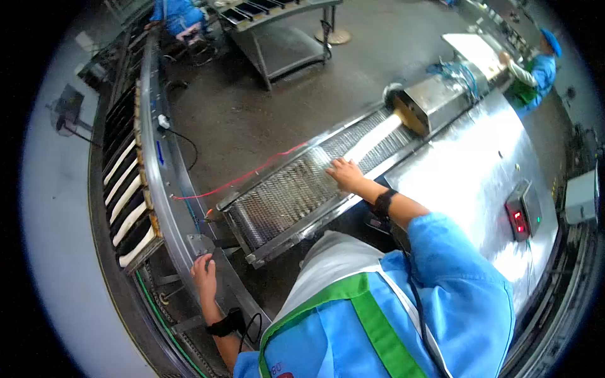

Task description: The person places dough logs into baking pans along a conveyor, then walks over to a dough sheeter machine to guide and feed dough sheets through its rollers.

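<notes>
A long pale dough strip (377, 137) lies on the wire-mesh conveyor (283, 192), stretching out of a metal machine (435, 101). My right hand (345, 174) is over the mesh at the strip's near end, fingers apart and slightly bent. It looks to touch the dough, but its underside is hidden, so a grip cannot be made out. Down at the left, my left hand (203, 276) rests by the metal rail (189, 252) of another conveyor line, fingers loosely spread and holding nothing. Both wrists wear black bands.
Along the left line, dark trays (129, 205) hold several pale dough strips. A red cord (246, 174) crosses near the mesh belt. On the right, a steel table (485, 164) carries a box with a red display (519, 217). Co-workers (535, 79) stand farther off; a rack (271, 31) stands behind.
</notes>
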